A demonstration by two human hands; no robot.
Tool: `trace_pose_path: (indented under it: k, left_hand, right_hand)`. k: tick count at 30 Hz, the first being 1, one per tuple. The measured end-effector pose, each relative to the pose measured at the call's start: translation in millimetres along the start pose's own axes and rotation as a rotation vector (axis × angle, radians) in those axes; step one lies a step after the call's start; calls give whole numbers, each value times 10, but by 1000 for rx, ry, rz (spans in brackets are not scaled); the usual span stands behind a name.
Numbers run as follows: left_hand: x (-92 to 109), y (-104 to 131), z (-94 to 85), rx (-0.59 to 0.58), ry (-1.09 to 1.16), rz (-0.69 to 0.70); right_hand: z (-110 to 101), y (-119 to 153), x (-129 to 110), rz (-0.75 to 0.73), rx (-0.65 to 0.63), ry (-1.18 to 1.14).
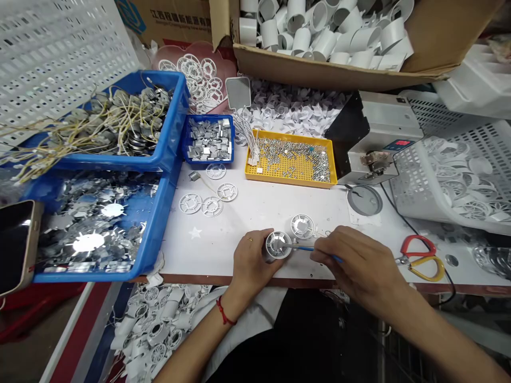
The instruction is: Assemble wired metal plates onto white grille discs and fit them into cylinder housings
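Observation:
My left hand [253,260] is closed around a white round housing [272,255] near the front edge of the table. Inside its upturned open end, a spoked ring and shiny metal show. My right hand [355,266] pinches a thin brush [305,247] with a blue handle, its tip at the metal inside the housing. Just behind the housing lies a white spoked ring with a metal disc [302,226]. Further left on the table are several more white spoked rings [211,206]. A round grey dish [364,200] with grey stuff in it sits beyond my right hand.
Blue trays [154,234] of metal discs and wired parts stand left, beside a phone [18,244]. A yellow tray [290,181] of screws lies behind. A metal machine [383,133], white basket [443,202] and scissors [423,258] are right. A carton [339,72] of white cylinders stands behind.

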State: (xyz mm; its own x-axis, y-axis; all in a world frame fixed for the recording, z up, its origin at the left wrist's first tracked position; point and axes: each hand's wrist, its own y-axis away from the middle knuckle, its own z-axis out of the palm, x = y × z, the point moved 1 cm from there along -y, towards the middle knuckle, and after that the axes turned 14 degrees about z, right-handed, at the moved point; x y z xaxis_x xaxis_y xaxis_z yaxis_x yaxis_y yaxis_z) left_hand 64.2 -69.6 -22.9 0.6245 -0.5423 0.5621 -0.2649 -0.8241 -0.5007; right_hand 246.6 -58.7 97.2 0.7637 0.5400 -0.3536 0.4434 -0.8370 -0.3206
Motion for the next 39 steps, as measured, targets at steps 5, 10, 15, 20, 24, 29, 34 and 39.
trace_pose_path:
  k: [5,10,15,20,24,29,34,39]
  left_hand:
    - [-3,0,8,-2,5,-11]
    - [-11,6,16,11,-2,0]
    - [-9,13,13,12,7,7]
    - [-6,6,2,12,7,11]
    - [-19,4,-5,-18,12,-3]
    - [-69,-6,-29,-18,-13,-6]
    - [-151,-60,-28,-24,-42,-21]
    - [-175,-79,-26,-62,-73,-95]
  right_hand:
    - [-6,14,34,17,24,-52]
    - [-16,18,56,31,85,-81]
    - [-9,13,69,15,153,-128]
    - [30,40,16,39,149,-226]
    - [-79,167,103,154,267,-320]
    - [-450,367,753,506,706,147]
    - [-418,542,1409,394,653,381]
    - [-145,623,1588,370,647,382]
